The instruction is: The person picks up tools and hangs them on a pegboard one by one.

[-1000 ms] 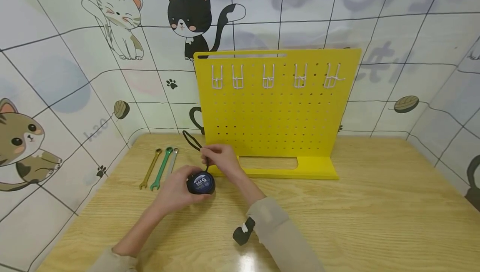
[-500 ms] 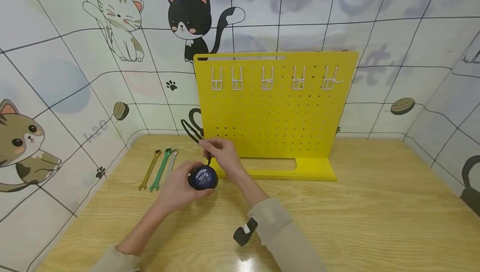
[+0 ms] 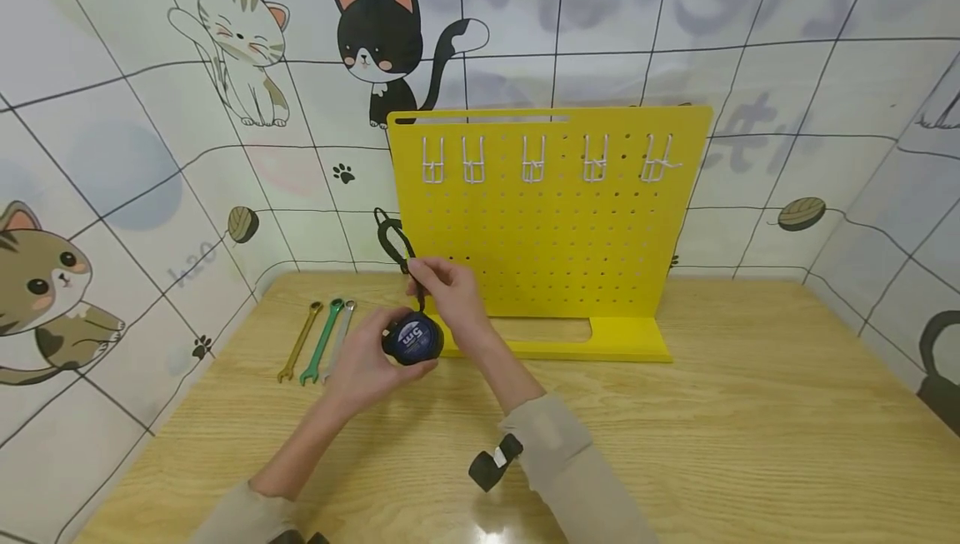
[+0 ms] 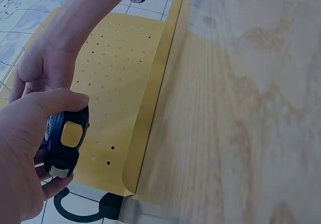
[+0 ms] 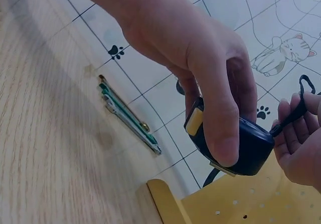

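My left hand (image 3: 369, 359) grips a dark blue and black tape measure (image 3: 415, 338) marked 5m, thumb along one side and fingers round the other. Its yellow button (image 4: 71, 134) and metal end hook (image 4: 59, 172) show in the left wrist view. From the case runs a black wrist strap (image 3: 395, 241), which my right hand (image 3: 452, 296) pinches between thumb and fingers, its loop sticking up past them. Behind both hands stands a yellow pegboard (image 3: 555, 227), several white wire hooks (image 3: 533, 161) along its upper part. The tape measure is held above the table, before the board's lower left corner.
Left of my hands lie three combination wrenches on the wooden table (image 3: 750, 377): a gold one (image 3: 301, 341), a green one (image 3: 322, 342) and a silver one (image 5: 129, 121). A wall covering (image 3: 300, 219) with cartoon cats rises behind the table.
Both hands have risen slightly and shifted right, toward the pegboard, carrying the tape measure. The strap's loop now stands higher and more upright. The wrenches stay put.
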A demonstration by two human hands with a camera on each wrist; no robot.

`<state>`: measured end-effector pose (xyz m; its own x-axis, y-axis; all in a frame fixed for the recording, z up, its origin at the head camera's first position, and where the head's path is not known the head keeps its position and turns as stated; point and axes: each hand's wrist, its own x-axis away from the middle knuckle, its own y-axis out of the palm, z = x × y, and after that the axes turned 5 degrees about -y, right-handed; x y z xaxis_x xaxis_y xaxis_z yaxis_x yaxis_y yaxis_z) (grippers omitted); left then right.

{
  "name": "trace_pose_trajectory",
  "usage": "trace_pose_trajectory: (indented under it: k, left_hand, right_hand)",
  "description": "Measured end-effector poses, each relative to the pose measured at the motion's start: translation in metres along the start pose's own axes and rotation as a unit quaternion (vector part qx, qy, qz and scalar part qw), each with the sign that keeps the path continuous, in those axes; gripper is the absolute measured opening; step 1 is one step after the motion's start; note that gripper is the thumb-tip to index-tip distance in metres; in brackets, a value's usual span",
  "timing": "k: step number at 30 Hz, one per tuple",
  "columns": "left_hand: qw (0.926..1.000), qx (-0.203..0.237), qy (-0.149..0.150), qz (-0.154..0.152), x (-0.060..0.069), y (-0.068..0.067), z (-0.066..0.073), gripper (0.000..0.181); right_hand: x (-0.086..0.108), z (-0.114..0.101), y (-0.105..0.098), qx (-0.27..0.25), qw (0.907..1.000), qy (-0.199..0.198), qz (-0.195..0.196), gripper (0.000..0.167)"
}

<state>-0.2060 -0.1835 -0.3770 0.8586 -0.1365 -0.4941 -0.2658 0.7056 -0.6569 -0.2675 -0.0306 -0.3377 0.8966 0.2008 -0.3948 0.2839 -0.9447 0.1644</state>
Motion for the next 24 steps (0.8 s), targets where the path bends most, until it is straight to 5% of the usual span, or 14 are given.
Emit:
trace_pose_trajectory:
  k: [12, 24]
  left_hand:
    - [0.9996, 0.022, 0.012, 0.013, -0.018, 0.005, 0.01, 0.069]
    - [0.9982, 0.051, 0.016, 0.027, -0.034, 0.011, 0.019, 0.071]
  right_hand:
    - [-0.002, -0.02, -0.002, -0.04, 0.9967, -0.032, 0.063, 0.024]
    - [-0.016, -0.037, -0.011, -0.037, 0.9922, -0.084, 0.084, 0.016]
